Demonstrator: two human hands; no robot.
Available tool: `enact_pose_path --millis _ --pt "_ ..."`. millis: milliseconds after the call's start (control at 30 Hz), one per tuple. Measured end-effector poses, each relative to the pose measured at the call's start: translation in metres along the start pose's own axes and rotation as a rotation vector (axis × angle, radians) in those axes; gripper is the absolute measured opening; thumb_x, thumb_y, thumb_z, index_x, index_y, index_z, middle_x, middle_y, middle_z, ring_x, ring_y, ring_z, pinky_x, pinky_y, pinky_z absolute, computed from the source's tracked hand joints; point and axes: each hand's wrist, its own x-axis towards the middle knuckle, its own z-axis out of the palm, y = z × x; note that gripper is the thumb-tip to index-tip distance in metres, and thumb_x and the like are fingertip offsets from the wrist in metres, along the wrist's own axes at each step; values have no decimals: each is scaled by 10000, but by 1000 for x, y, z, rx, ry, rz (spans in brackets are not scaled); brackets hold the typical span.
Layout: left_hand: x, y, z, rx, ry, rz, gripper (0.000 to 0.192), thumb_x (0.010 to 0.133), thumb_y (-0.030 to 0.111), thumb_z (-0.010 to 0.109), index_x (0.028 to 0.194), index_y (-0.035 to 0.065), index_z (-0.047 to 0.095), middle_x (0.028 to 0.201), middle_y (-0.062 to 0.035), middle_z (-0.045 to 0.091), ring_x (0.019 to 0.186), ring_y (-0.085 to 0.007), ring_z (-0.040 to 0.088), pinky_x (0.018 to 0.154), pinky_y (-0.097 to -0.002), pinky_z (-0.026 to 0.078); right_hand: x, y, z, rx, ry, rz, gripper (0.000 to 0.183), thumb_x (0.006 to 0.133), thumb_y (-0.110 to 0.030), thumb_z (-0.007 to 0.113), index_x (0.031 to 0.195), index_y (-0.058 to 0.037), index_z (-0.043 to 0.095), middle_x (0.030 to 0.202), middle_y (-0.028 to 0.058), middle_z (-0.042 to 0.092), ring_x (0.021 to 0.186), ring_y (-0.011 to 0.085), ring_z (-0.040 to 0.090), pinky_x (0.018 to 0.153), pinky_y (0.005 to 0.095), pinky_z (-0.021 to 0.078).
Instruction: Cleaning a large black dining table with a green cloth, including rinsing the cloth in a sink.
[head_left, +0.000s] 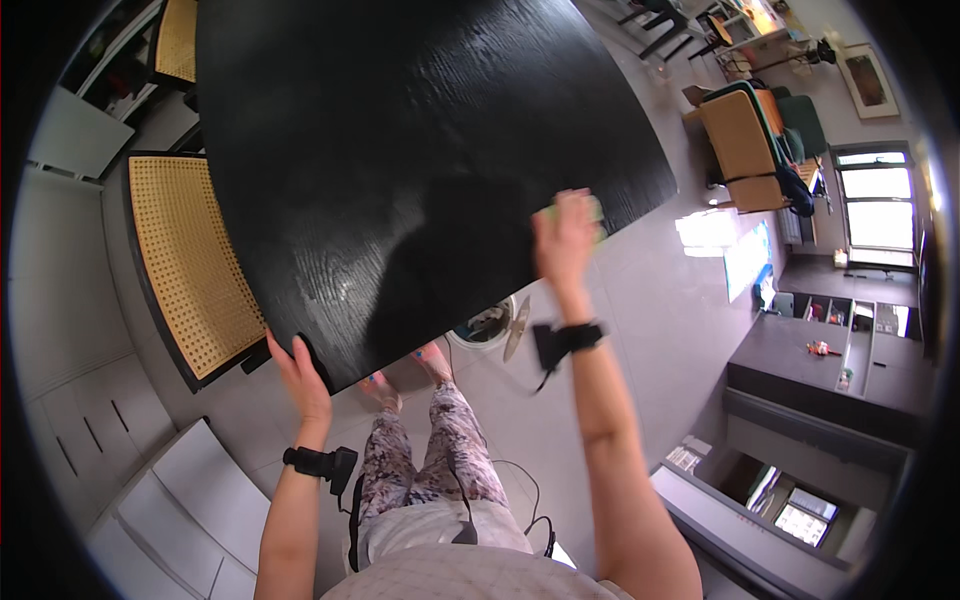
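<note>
A black tabletop with a wood-grain surface (360, 135) fills the upper middle of the view, with light glinting on it and my shadow across it. My right hand (566, 236) presses a greenish cloth or sponge (598, 217) onto the table near its right front edge; the fingers hide most of it. At the near left corner, my left hand (304, 379) rests against the table's edge, thumb and fingers apart. Both wrists wear black straps with small devices.
Woven cane seats (191, 262) in black frames stand along the table's left side. An open waste bin (484, 330) is on the floor under the near edge, by my feet. Thin cables run beside my legs. A tan chair (742, 150) stands farther off at right.
</note>
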Motion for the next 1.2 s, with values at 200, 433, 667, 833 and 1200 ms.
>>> enact_pose_path --millis 200,433,667,833,1200 --pt "2 1 4 -251 -77 -17 645 1029 396 372 1494 -14 195 1493 -182 335 1344 -290 366 1126 -352 247 -176 -244 -13 353 -441 -294 606 783 -156 558 1361 -1 464 1455 157 413 1395 310 331 1126 447 271" --pt "20 5 -2 108 -77 55 625 1038 343 351 1495 -38 159 1534 -241 259 1409 -339 295 1133 -356 238 -71 -156 -9 272 -268 -561 468 764 -132 579 1231 -121 583 1325 79 544 1238 270 495 1065 463 361" --pt "21 8 8 192 -3 122 552 1031 227 368 1463 -74 203 1447 -303 363 1320 -418 399 1084 -396 322 72 82 -9 -306 -168 84 481 981 -314 465 1451 -253 381 1493 126 348 1351 345 344 1060 615 301" --pt "24 -4 -6 252 67 179 542 1017 188 375 1442 -109 217 1427 -335 364 1295 -454 410 1083 -410 332 51 -75 25 -319 -74 -132 425 884 -165 552 1254 32 484 1270 225 509 1292 401 403 1056 484 331" --pt "17 1 -7 142 28 -160 458 1034 227 345 1466 72 338 1154 -252 615 1005 -393 621 821 -414 492 -39 -298 28 334 -520 -1079 480 880 -222 555 1351 -140 514 1470 87 430 1366 270 380 1126 486 260"
